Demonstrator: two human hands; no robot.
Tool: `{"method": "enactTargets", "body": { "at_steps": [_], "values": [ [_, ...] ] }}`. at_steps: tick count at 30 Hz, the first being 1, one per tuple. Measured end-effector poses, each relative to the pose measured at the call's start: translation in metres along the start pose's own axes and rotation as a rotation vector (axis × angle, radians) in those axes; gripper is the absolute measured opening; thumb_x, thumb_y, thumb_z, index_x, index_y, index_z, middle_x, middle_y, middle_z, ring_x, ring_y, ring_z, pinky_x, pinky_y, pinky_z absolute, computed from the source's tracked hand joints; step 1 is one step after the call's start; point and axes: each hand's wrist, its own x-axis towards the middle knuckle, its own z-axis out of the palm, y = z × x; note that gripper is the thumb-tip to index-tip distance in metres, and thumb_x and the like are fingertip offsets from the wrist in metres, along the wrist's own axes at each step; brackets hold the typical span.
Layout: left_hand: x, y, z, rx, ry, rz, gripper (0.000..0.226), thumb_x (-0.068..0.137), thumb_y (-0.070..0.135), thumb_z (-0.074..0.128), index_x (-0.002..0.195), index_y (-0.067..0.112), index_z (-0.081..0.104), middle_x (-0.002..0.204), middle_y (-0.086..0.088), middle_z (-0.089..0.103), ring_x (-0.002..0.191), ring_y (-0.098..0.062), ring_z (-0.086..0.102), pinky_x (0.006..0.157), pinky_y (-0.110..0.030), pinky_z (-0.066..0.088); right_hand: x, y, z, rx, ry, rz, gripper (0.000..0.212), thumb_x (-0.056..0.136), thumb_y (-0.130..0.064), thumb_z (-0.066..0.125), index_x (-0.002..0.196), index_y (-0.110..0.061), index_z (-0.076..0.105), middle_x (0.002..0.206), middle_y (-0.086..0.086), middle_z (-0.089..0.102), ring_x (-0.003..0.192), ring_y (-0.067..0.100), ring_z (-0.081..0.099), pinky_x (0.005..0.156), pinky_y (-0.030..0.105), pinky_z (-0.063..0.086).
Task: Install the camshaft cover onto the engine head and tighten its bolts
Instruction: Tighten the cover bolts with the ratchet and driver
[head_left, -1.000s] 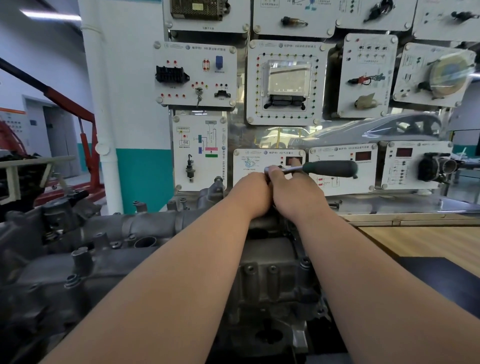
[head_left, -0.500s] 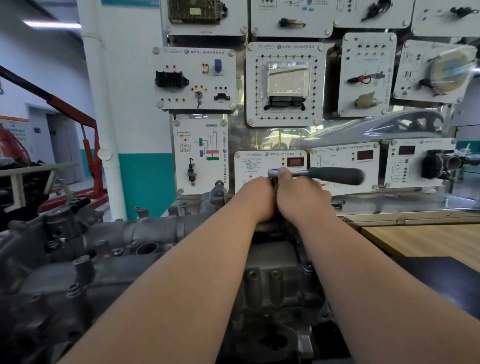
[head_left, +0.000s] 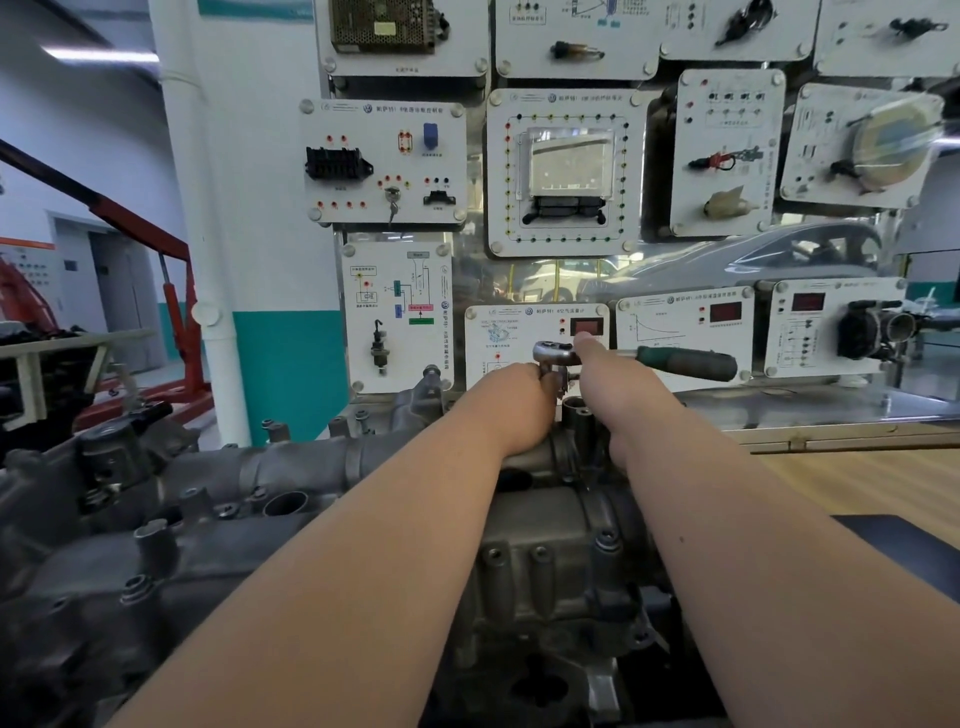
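Ratchet (head_left: 644, 358) lies level, handle running rightward from its head; left hand (head_left: 519, 410) grips it beneath the head, while right hand (head_left: 623, 400), nearer the handle, lays a thumb on the shaft, its grip hidden.

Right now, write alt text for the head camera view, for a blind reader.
A left hand grips below the head of a ratchet wrench at an engine head; the thumb of the right hand touches it. Training panels hang behind.
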Motion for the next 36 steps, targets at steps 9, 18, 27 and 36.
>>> {"method": "enactTargets", "body": {
  "at_steps": [9, 18, 27, 36],
  "values": [
    [0.001, -0.003, -0.009, 0.042, 0.149, -0.063, 0.018, 0.088, 0.007, 0.046, 0.074, 0.019, 0.047, 0.07, 0.003, 0.045, 0.072, -0.019, 0.046, 0.067, -0.026, 0.035, -0.019, 0.007, 0.011, -0.519, -0.044, -0.325, 0.039, 0.097, -0.044, 0.041, 0.133, -0.029, 0.044, 0.135, 0.011, 0.053, 0.125, 0.036, 0.047, 0.107, 0.044, 0.036],
    [-0.007, -0.001, -0.008, -0.271, 0.192, -0.112, 0.032, 0.092, 0.031, 0.055, 0.061, 0.02, 0.053, 0.059, 0.003, 0.052, 0.057, -0.015, 0.049, 0.05, -0.026, 0.032, -0.005, -0.043, -0.035, -0.555, -0.217, -0.334, 0.019, 0.093, -0.023, 0.059, 0.099, -0.007, 0.069, 0.087, 0.007, 0.073, 0.071, 0.019, 0.067, 0.055, 0.023, 0.05],
    [-0.011, -0.006, -0.014, -0.257, 0.139, -0.153, 0.021, 0.09, 0.018, 0.052, 0.071, 0.014, 0.061, 0.066, -0.002, 0.059, 0.069, -0.026, 0.057, 0.054, -0.026, 0.041, 0.002, -0.097, -0.001, -1.304, -0.438, -0.272, 0.029, 0.086, -0.037, 0.07, 0.078, -0.009, 0.068, 0.07, 0.0, 0.072, 0.063, 0.016, 0.07, 0.064, 0.032, 0.058],
    [-0.01, -0.007, -0.013, -0.233, 0.12, -0.104, 0.032, 0.095, 0.035, 0.05, 0.095, 0.01, 0.07, 0.087, -0.008, 0.068, 0.084, -0.024, 0.058, 0.065, -0.027, 0.038, 0.01, -0.098, 0.013, -1.761, -0.338, -0.565, 0.044, 0.08, -0.013, 0.07, 0.123, -0.019, 0.064, 0.12, 0.001, 0.063, 0.107, 0.024, 0.06, 0.094, 0.041, 0.051]
  ]
}}
